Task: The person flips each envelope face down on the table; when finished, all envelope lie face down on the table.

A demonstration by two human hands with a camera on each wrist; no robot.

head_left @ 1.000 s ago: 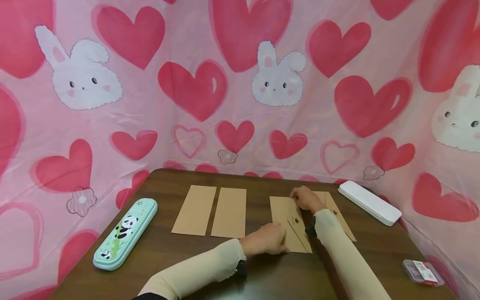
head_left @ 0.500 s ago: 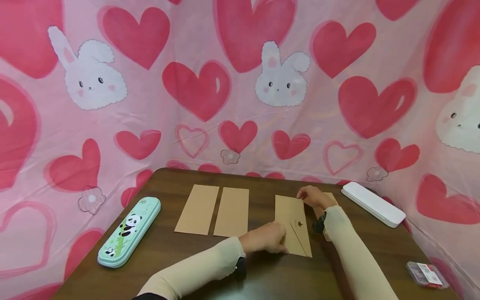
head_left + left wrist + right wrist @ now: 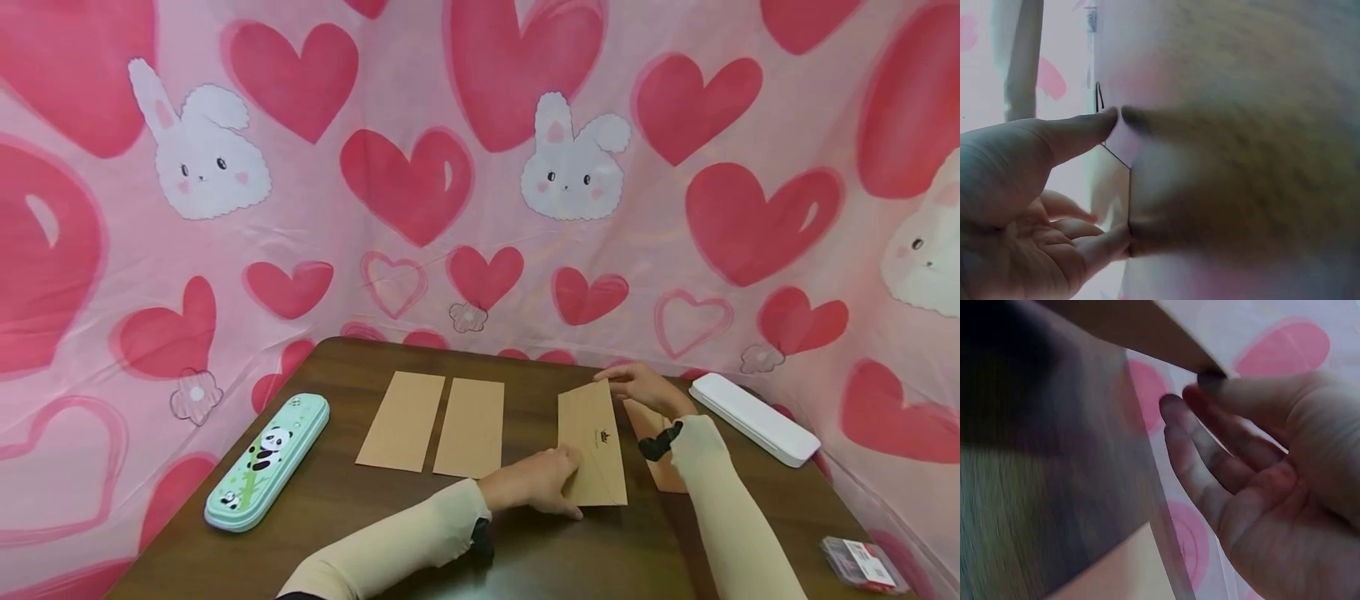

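Observation:
A kraft-paper envelope [image 3: 590, 446] with a small dark crown print is partly raised off the brown table, its far right corner highest. That corner is pinched between the thumb and forefinger of my right hand [image 3: 648, 388]; the other fingers [image 3: 1197, 469] are loosely bent below in the right wrist view. My left hand [image 3: 536, 482] holds the envelope at its near left side, thumb low by the bottom edge and fingers against the paper. In the left wrist view the paper appears edge-on and blurred. A second envelope [image 3: 670, 477] lies to the right, partly behind my right wrist.
Two plain kraft envelopes [image 3: 468, 427] lie side by side left of centre. A mint panda pencil case [image 3: 270, 462] is at the left, a white case [image 3: 753, 418] at the back right. A small clear box [image 3: 862, 564] sits near the right edge. Patterned cloth hangs behind.
The crown-printed envelope has gone from lying flat to being tilted up at its far right corner. My right hand has risen and shifted right; my left hand stays near the lower left.

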